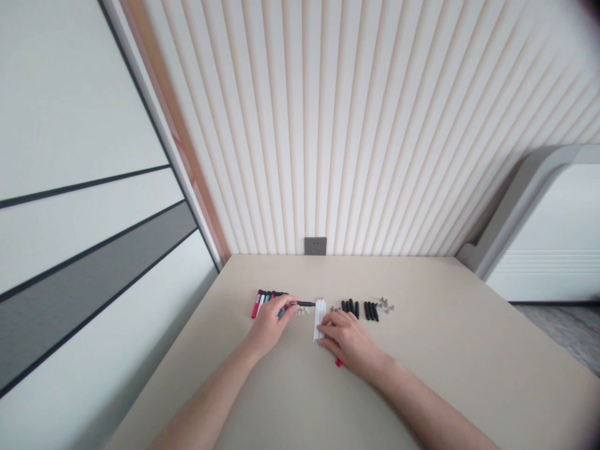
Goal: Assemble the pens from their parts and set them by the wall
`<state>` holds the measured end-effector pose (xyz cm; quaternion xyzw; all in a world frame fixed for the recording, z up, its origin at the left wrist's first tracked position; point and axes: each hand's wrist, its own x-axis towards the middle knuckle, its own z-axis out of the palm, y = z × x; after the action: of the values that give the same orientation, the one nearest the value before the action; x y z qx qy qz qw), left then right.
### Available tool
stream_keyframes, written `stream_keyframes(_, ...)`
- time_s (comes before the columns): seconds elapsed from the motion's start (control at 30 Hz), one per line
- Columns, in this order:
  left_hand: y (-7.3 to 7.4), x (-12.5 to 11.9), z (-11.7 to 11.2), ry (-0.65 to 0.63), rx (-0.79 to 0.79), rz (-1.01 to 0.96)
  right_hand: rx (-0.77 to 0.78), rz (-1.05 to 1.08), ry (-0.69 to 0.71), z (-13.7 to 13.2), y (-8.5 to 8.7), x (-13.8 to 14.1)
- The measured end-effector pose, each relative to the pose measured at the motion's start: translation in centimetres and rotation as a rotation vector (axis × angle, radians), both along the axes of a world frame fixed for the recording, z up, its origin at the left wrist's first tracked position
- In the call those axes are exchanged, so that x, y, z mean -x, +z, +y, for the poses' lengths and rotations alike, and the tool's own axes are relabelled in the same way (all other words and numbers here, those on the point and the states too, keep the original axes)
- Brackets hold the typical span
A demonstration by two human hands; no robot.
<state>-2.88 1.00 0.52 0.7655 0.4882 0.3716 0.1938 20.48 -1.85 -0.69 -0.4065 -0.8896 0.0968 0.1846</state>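
My left hand (270, 323) is closed in a pinch around a slim black pen part (305, 304), which points to the right toward a row of thin white rods (319, 309). The rods look like pen refills and lie side by side on the table. My right hand (347, 337) is at their near end, its fingertips closed on one of the rods. Partly under the right palm is a red piece (338, 362), mostly hidden. Behind my left hand lie several coloured pens (257, 304) with black ends, in red, white and teal.
Two groups of black caps or barrels (350, 308) lie to the right of the rods, with small grey pieces (385, 304) beside them. Small pale pieces (304, 310) lie near my left fingers. The beige table (262, 406) meets a ribbed wall with a dark socket (315, 246).
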Motion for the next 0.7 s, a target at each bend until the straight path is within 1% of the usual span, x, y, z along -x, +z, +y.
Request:
stream_keyframes(0.23,0.21,-0.04,-0.04,-0.002,-0.005,-0.002,0.007,0.013,0.022,0.17,-0.39,-0.08)
stream_keyframes(0.5,0.46,-0.19,-0.17,-0.007,0.004,-0.001,0.014,0.048,0.011,0.14,-0.28,0.09)
stream_keyframes(0.7,0.31,-0.18,-0.11,-0.014,0.007,-0.003,0.027,0.089,0.029,0.46,-0.62,0.36)
